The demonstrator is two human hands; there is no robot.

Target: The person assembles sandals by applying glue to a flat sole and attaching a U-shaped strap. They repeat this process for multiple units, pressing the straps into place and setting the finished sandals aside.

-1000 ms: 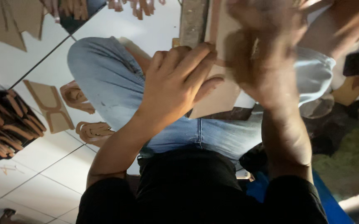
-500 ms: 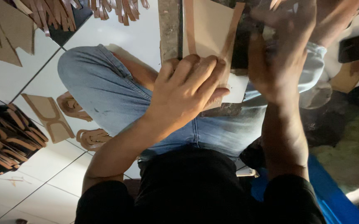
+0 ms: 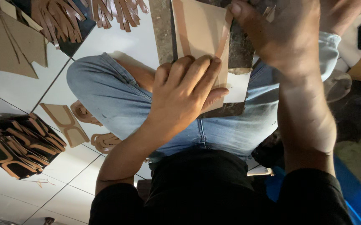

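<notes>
Shifted lower and left in frame since half a second ago: left hand (image 3: 184, 93), then pressing at centre, now lying flat with fingers spread over the lower edge of the tan leather sheet (image 3: 199, 31). Also changed: right hand (image 3: 287, 33), blurred before at upper right, now sharper and pinching the sheet's upper right corner, fingers narrowed onto a thin strip; whether a blade is held there cannot be told.

Lying in the upper centre of the frame, on a dark work board (image 3: 234, 54) propped across the blue-jeaned knees (image 3: 118, 98), with a curved strap outline already showing in it. Looking thin, light and floppy, likely to curl or slide if left free, yet tough and not fragile. Best held by pressing flat with a palm close beside the cut line, or pinching at a free corner, never lifting by the narrow strip alone.

Resting at lower left on the white floor tiles (image 3: 30, 196): a stack of dark strap pieces (image 3: 16, 146). Lying at upper left: brown cut straps (image 3: 59, 18).
</notes>
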